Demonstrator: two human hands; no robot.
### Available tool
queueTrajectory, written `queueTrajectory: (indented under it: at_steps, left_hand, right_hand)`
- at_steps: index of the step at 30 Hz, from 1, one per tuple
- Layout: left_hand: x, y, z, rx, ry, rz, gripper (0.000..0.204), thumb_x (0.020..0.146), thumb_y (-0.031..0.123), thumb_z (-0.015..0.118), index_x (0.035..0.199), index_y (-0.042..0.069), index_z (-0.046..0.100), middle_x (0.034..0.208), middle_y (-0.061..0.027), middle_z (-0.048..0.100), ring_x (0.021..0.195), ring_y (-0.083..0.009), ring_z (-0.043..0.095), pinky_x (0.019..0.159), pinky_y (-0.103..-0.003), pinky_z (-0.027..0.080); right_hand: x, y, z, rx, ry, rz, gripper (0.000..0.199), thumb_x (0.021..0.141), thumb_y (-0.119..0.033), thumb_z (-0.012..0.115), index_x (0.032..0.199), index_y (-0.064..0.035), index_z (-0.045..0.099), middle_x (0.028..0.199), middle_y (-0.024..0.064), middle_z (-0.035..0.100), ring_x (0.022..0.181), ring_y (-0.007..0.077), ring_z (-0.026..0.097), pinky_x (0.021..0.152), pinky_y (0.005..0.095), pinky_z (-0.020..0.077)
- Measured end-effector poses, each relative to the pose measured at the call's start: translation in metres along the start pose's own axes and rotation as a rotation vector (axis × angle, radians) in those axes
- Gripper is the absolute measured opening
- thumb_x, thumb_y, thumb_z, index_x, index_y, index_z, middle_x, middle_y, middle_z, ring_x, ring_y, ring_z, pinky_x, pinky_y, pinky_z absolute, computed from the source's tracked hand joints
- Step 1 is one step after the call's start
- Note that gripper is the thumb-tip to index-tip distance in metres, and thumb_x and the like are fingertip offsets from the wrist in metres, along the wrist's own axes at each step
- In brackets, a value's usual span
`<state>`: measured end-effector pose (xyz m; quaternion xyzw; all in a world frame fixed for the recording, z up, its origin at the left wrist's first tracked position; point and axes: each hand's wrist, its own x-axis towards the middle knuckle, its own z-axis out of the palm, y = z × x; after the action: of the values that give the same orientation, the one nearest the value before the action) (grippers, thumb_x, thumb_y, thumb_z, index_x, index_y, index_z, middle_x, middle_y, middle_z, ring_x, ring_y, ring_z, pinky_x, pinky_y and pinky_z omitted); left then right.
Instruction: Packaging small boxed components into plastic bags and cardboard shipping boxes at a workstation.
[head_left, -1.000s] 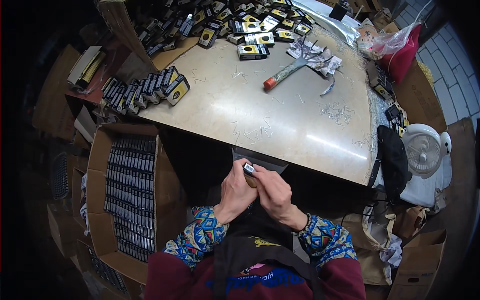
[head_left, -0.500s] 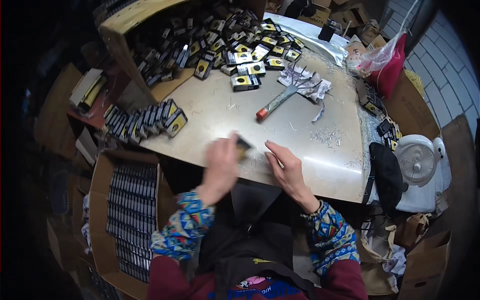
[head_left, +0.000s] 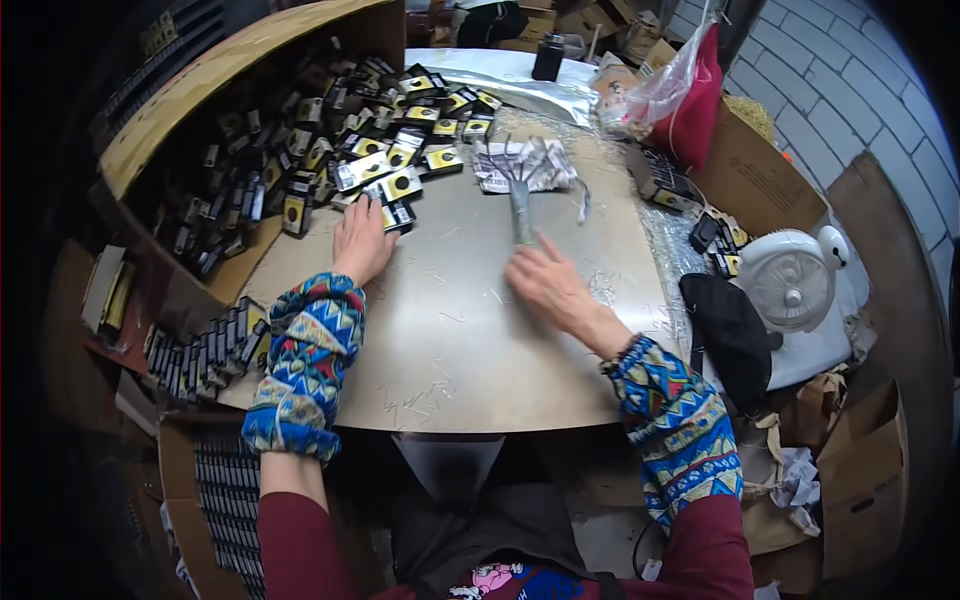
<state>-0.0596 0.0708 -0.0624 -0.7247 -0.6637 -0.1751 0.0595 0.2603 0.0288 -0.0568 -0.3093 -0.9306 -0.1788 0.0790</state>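
My left hand (head_left: 362, 240) has reached the near edge of the pile. Its bent fingers close on the left end of a small black box (head_left: 400, 217). White-and-yellow boxes (head_left: 402, 184) lie just beyond. Near the middle of the table, my right hand (head_left: 552, 285) is closed over the end of a hand rake (head_left: 520, 208), covering its red tip. The rake's tines point away from me, over a crumpled printed paper (head_left: 545, 165). Patterned sleeve covers are on both forearms.
Many small boxes (head_left: 297, 212) spill from a wooden-edged bin at the left. A row of boxes (head_left: 210, 345) stands at the table's left edge, above a carton of packed boxes (head_left: 228, 500). Thin clear bits litter the tabletop (head_left: 470, 350). A white fan (head_left: 790, 285) stands right.
The view has shifted. My left hand, which held a small box, has gone forward to the pile without it. My right hand has moved onto the rake's handle, which now points more toward me.
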Motion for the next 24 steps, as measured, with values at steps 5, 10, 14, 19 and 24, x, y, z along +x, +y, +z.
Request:
queueTrajectory:
  at_steps: [5, 10, 14, 19, 24]
  left_hand:
    - [0.024, 0.019, 0.004, -0.051, -0.190, -0.047, 0.051, 0.080, 0.030, 0.073, 0.114, 0.002, 0.048, 0.114, -0.0175, 0.056, 0.115, -0.0376, 0.050, 0.092, -0.050, 0.042]
    - [0.001, 0.017, -0.007, -0.129, -0.117, -0.057, 0.053, 0.086, 0.035, 0.066, 0.120, 0.000, 0.047, 0.119, -0.0230, 0.053, 0.113, -0.0390, 0.052, 0.093, -0.044, 0.045]
    - [-0.034, 0.026, -0.060, -0.348, -0.192, -0.145, 0.048, 0.096, 0.042, 0.050, 0.114, -0.002, 0.051, 0.105, -0.0236, 0.059, 0.094, -0.0422, 0.058, 0.088, -0.044, 0.047]
    - [-0.106, 0.038, -0.097, -1.371, -0.426, -0.520, 0.043, 0.099, 0.041, 0.048, 0.113, 0.001, 0.053, 0.089, -0.0131, 0.060, 0.070, -0.0253, 0.064, 0.064, -0.035, 0.054]
    - [-0.180, 0.060, -0.120, -1.782, -0.373, -0.534, 0.038, 0.098, 0.029, 0.051, 0.123, 0.001, 0.044, 0.097, -0.0130, 0.062, 0.077, -0.0219, 0.067, 0.068, -0.036, 0.059]
  right_hand:
    - [-0.088, 0.029, 0.007, 0.374, 0.219, 0.469, 0.033, 0.092, -0.015, 0.053, 0.120, 0.0011, 0.055, 0.127, 0.0200, 0.056, 0.124, 0.0336, 0.048, 0.110, 0.0500, 0.0314]
    - [-0.089, -0.018, 0.007, 0.366, -0.123, 0.704, 0.050, 0.100, -0.034, 0.044, 0.141, -0.0054, 0.043, 0.151, 0.0209, 0.031, 0.141, 0.0401, 0.024, 0.115, 0.0516, 0.0199]
    - [-0.092, -0.026, -0.033, 0.521, -0.300, 0.649, 0.044, 0.098, -0.031, 0.045, 0.135, -0.0069, 0.048, 0.146, 0.0210, 0.038, 0.139, 0.0386, 0.029, 0.114, 0.0541, 0.0178]
    - [-0.151, 0.015, -0.030, 0.311, -0.344, 1.070, 0.051, 0.100, -0.033, 0.042, 0.142, -0.0040, 0.041, 0.145, 0.0286, 0.037, 0.136, 0.0457, 0.030, 0.113, 0.0527, 0.0211]
    - [-0.095, -0.032, 0.003, 0.432, -0.046, 0.752, 0.056, 0.102, -0.039, 0.036, 0.145, -0.0036, 0.034, 0.148, 0.0266, 0.034, 0.139, 0.0428, 0.027, 0.116, 0.0481, 0.0198]
